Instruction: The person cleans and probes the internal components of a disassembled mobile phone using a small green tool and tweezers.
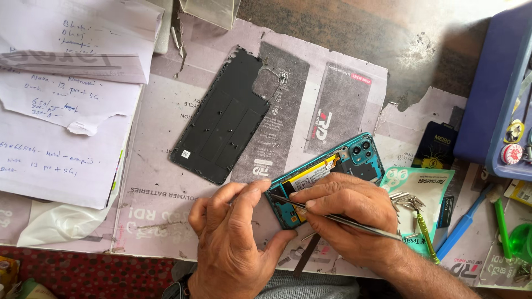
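Observation:
An opened teal phone [354, 158] lies face down at the table's front, its battery and camera module exposed. My left hand [233, 238] grips the phone's lower left corner with thumb and fingers. My right hand [349, 213] rests over the phone's lower half and holds thin metal tweezers [354, 223], the tip touching the board near the bottom end. The phone's black back cover [224, 119] lies inner side up to the upper left, apart from both hands.
Handwritten paper sheets [61, 105] cover the left. A blue plastic box [496, 83] stands at the right edge. A green screwdriver [425, 238], a blue pry tool [463, 227], loose metal bits [407, 200] and small packets [421, 185] lie right of the phone.

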